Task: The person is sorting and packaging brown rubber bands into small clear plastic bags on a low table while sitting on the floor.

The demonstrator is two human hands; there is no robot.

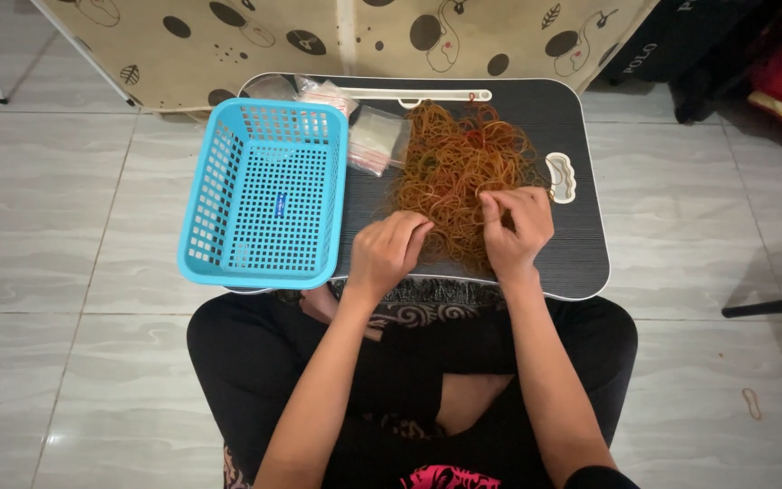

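Left hand (pixel 387 249) rests curled, fingers drawn together, on the near edge of the rubber band pile (pixel 460 163); right hand (pixel 518 226) pinches bands at the pile's near right side. Pile lies mid-table (pixel 581 244), just right of small clear bags (pixel 375 140). Empty blue basket (pixel 264 195) overhangs the table's left edge.

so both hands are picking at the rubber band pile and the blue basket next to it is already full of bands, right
Not quite. Both hands, left hand and right hand, are at the rubber band pile, but the head view shows the blue basket empty.
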